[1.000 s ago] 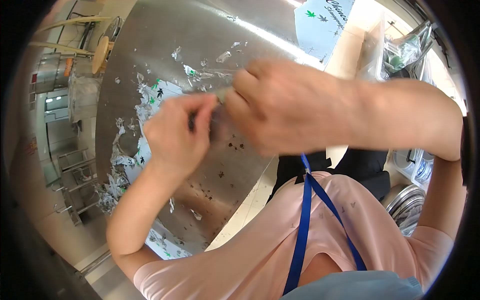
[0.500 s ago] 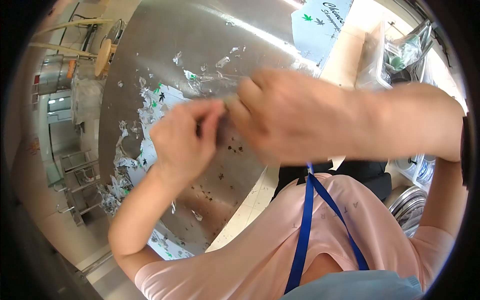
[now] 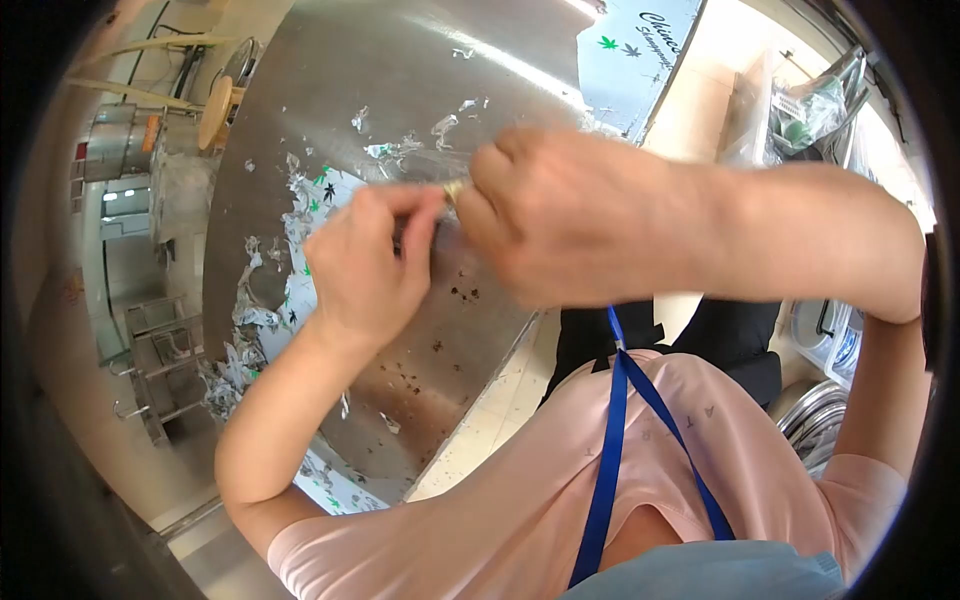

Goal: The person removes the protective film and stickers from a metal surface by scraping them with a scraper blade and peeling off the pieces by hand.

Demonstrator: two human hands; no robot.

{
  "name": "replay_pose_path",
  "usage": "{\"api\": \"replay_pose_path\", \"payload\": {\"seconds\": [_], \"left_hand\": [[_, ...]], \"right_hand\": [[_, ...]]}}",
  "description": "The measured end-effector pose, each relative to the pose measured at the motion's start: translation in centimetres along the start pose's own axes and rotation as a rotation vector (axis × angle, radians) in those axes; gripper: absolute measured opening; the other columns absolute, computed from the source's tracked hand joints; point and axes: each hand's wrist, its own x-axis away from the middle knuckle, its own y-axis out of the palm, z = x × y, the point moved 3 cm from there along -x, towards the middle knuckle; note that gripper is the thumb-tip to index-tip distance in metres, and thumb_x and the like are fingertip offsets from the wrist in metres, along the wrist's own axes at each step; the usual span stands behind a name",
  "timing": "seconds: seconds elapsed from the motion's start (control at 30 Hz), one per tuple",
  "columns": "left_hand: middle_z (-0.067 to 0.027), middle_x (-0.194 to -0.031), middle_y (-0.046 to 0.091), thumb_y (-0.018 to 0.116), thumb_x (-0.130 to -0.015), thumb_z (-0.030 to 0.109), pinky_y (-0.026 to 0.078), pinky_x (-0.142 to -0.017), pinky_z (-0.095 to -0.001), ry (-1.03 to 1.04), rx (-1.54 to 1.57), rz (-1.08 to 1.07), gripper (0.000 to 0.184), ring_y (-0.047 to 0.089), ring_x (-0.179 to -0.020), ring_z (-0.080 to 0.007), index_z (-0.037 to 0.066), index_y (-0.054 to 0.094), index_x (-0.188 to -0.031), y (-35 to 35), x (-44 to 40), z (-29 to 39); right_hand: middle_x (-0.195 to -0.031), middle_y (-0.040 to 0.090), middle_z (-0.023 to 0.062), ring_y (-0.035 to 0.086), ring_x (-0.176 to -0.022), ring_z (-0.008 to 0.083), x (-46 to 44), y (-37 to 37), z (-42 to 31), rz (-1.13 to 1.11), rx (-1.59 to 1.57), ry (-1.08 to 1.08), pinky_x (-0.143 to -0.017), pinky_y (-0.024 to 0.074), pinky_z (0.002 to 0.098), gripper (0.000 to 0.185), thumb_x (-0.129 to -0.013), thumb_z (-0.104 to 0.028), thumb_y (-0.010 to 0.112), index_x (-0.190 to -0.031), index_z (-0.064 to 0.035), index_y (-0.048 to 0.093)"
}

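My left hand [image 3: 365, 260] pinches a small yellowish piece [image 3: 452, 190] between thumb and forefinger, above a brownish metal sheet [image 3: 375, 75]. Close beside it, my right hand [image 3: 565, 215] is closed and blurred at the fingers. The yellowish piece runs toward its fingertips; whatever else it grips is hidden. What kind of thing the piece is, I cannot make out. Beneath and around my hands, torn scraps of clear film [image 3: 445, 127] lie on the metal. White protective film with leaf prints [image 3: 335, 190] still sticks along the sheet's left side, ragged at its edge.
More printed film [image 3: 650, 45] covers the far right corner of the sheet. A plastic bin [image 3: 750, 125] of oddments stands on the floor at right, with coiled hose [image 3: 815, 415] nearer me. At left are a wooden round stool [image 3: 216, 112] and a metal rack [image 3: 165, 350].
Both hands have stayed close together, shifting very slightly upward in view. The yellowish piece between them shows more clearly now. The scraps on the sheet lie as before.
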Motion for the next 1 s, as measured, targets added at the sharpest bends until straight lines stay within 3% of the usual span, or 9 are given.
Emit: {"api": "replay_pose_path", "payload": {"seconds": [0.17,0.23,0.33,0.47,0.53,0.57,0.67,0.83,1.0], "left_hand": [[-0.0069,-0.076,0.067,0.066,-0.079,0.004,0.051,-0.058,-0.0268,-0.18,0.01,0.017,0.02,0.064,-0.062,-0.0199,0.002,0.053,-0.094,-0.2,-0.2,-2.9],[-0.0093,-0.086,0.067,0.063,-0.082,0.005,0.051,-0.07,-0.0267,-0.424,0.163,-0.043,0.019,0.065,-0.077,-0.0181,0.0,0.053,-0.098,-1.6,-1.9,-4.5],[-0.0167,-0.118,0.056,0.057,-0.083,0.001,0.045,-0.089,-0.028,-0.413,0.461,0.1,0.019,0.055,-0.109,-0.0203,-0.002,0.053,-0.102,-3.1,-2.7,-7.2],[-0.0127,-0.121,0.054,0.056,-0.085,0.004,0.042,-0.092,-0.0315,-0.195,-0.156,-0.045,0.02,0.054,-0.108,-0.0225,0.001,0.056,-0.105,-2.3,-2.2,-6.6],[-0.0139,-0.123,0.053,0.057,-0.085,0.011,0.041,-0.095,-0.0376,-0.174,0.165,-0.139,0.031,0.052,-0.113,-0.0279,0.003,0.054,-0.115,0.5,-2.0,-3.7],[-0.0155,-0.132,0.045,0.058,-0.086,0.022,0.032,-0.102,-0.0441,0.15,-0.077,-0.223,0.045,0.042,-0.123,-0.0323,0.005,0.047,-0.126,1.8,-2.3,-1.7],[-0.0162,-0.147,0.023,0.041,-0.089,0.053,0.015,-0.11,-0.0481,0.327,-0.087,-0.568,0.073,0.019,-0.136,-0.0338,0.003,0.027,-0.14,4.7,-3.0,1.1],[-0.018,-0.147,0.02,0.037,-0.093,0.043,0.015,-0.111,-0.0456,-0.048,-0.359,-0.605,0.066,0.017,-0.137,-0.0336,-0.001,0.025,-0.14,0.6,-1.3,-6.6],[-0.0232,-0.137,0.037,0.04,-0.091,0.037,0.023,-0.107,-0.0467,-0.647,-0.869,-0.696,0.058,0.031,-0.13,-0.0353,-0.008,0.041,-0.127,-9.1,4.1,-12.2]], "right_hand": [[-0.065,0.052,0.0066,0.054,-0.065,0.0209,-1.8,2.0,2.7,0.065,0.078,-0.014,-0.059,0.0468,0.031,0.015,-0.06,-0.014,0.06,-0.066,-0.0004,0.06],[-0.066,0.052,0.0073,0.056,-0.066,0.0216,-2.0,1.7,4.5,0.184,0.157,0.001,-0.062,0.0484,0.032,0.013,-0.063,-0.012,0.059,-0.068,-0.0006,0.059],[-0.07,0.053,0.0084,0.058,-0.068,0.022,-0.8,0.3,5.5,0.272,0.054,0.175,-0.066,0.0492,0.0334,0.01,-0.069,-0.01,0.057,-0.073,-0.0005,0.058],[-0.07,0.055,0.0099,0.053,-0.063,0.0196,1.3,0.7,8.7,0.31,-0.421,0.65,-0.062,0.0449,0.0323,0.011,-0.084,-0.01,0.054,-0.081,0.0,0.057],[-0.066,0.053,0.0064,0.048,-0.061,0.0146,2.6,1.7,10.4,0.399,-0.658,0.904,-0.058,0.0413,0.0296,0.014,-0.086,-0.014,0.054,-0.082,-0.0003,0.057],[-0.064,0.052,0.0032,0.045,-0.06,0.0111,3.2,2.6,11.2,0.482,-0.747,1.006,-0.056,0.0389,0.0277,0.016,-0.087,-0.016,0.055,-0.083,-0.0005,0.058],[-0.066,0.054,-0.0005,0.045,-0.064,0.0079,4.3,3.7,11.6,0.736,-0.991,1.154,-0.058,0.0393,0.0263,0.02,-0.086,-0.019,0.056,-0.082,0.0006,0.059],[-0.068,0.056,0.0016,0.047,-0.065,0.0082,5.2,4.5,11.6,0.77,-1.015,1.111,-0.061,0.0408,0.0256,0.016,-0.084,-0.014,0.058,-0.082,0.0013,0.06],[-0.065,0.053,-0.0014,0.045,-0.061,0.0082,4.8,4.5,11.7,0.75,-0.989,1.093,-0.057,0.0389,0.0259,0.016,-0.084,-0.015,0.057,-0.081,-0.0002,0.06]]}}
